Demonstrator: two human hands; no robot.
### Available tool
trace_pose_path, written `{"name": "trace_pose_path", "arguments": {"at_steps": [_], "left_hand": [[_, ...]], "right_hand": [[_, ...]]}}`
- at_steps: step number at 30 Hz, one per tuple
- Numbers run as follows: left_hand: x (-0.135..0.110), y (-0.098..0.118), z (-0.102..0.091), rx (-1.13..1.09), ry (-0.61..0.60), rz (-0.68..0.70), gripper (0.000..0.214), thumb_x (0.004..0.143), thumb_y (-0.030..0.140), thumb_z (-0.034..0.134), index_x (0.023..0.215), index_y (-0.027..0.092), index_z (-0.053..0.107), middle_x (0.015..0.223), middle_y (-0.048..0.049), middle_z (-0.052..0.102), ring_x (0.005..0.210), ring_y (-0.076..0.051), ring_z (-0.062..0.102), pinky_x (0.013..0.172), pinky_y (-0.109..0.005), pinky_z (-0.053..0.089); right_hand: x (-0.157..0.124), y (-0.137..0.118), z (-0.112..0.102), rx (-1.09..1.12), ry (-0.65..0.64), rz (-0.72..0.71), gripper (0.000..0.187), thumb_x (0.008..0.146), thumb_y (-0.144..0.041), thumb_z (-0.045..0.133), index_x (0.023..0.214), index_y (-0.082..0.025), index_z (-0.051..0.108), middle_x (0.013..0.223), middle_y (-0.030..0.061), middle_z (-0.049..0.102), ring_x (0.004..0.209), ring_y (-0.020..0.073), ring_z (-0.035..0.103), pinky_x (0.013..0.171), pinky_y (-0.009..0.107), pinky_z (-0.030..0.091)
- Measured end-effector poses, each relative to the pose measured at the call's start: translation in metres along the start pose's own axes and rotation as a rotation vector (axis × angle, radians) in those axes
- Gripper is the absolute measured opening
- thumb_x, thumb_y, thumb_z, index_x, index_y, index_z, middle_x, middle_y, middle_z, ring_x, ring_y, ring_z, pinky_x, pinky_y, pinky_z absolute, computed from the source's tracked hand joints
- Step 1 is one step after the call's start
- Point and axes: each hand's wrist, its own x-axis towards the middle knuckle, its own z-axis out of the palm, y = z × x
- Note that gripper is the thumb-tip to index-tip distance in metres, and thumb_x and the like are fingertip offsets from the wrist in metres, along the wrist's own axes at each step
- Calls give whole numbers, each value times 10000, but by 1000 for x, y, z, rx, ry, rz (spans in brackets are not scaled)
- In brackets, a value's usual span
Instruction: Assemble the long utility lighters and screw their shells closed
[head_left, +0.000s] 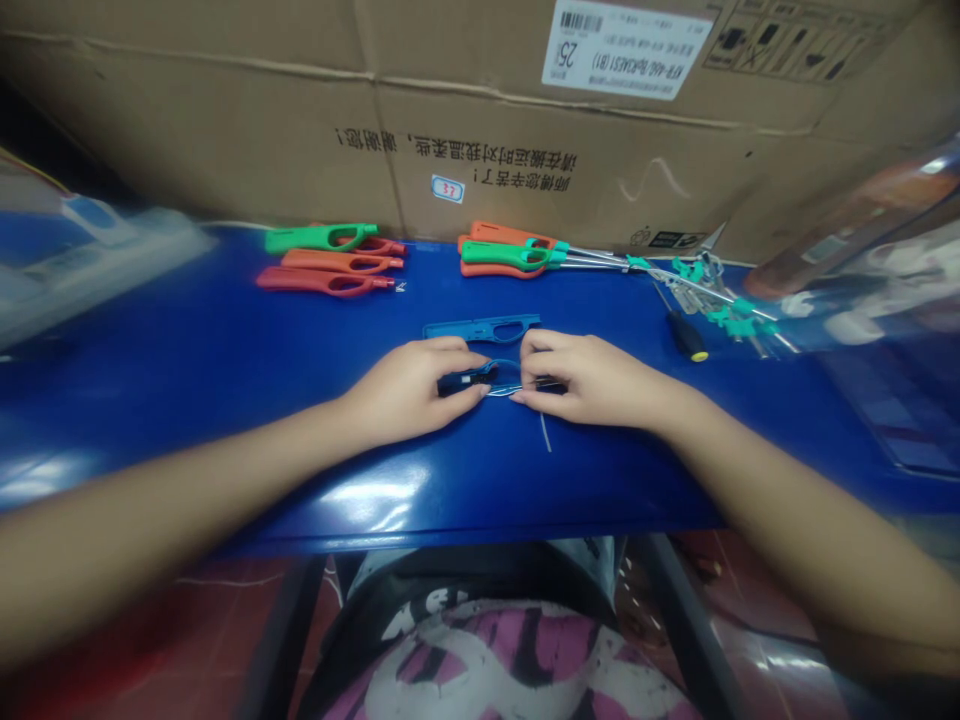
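Left hand: fingers closed, pinching the black part. Right hand: fingers closed on the thin wires running between both sets of fingertips. Blue handle shell lies just beyond the fingertips. Judgement: keep both pinches low, wires slack and unkinked.

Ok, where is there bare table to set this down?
Widest bare patch: table left of the left hand, in front of the red handles. Also the strip between the hands, holding a wired black part, and the near edge. Crowded: back right, around the screwdriver and teal-tipped rods; a blue shell lies just behind the right hand.
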Motion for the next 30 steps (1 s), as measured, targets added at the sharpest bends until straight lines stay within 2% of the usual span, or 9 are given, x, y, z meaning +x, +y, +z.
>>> {"name": "trace_pose_path", "arguments": {"at_steps": [6, 16, 24, 30], "left_hand": [[0, -1, 1, -10, 3, 6, 328, 956, 354, 592, 1223, 212, 719, 1022, -58, 714, 926, -204, 691, 744, -275, 517], [0, 1, 2, -3, 8, -18, 335, 949, 361, 597, 1224, 215, 722, 1037, -57, 719, 931, -209, 695, 765, -285, 522], [0, 1, 4, -13, 31, -39, 328, 938, 354, 612, 1196, 196, 736, 1053, -65, 726, 967, -223, 697, 828, -315, 530], [0, 4, 1, -35, 16, -38, 352, 899, 284, 594, 1214, 214, 736, 980, -43, 711, 722, -154, 658, 647, -258, 510]], "right_hand": [[2, -1, 0, -3, 20, 24, 145, 938, -319, 646, 944, -205, 555, 887, 12, 616, 758, 150, 539, 651, 254, 348], [3, 0, 5, 8, 62, 8, 122, 971, -289, 609, 892, -201, 583, 875, 12, 625, 755, 141, 541, 669, 256, 343], [4, -2, 5, 37, 79, 23, 104, 937, -249, 627, 858, -192, 590, 827, 7, 609, 726, 136, 521, 669, 255, 347], [5, -2, 4, 58, 89, 48, 99, 917, -237, 652, 844, -189, 604, 823, 8, 609, 711, 129, 517, 657, 249, 351]]}}
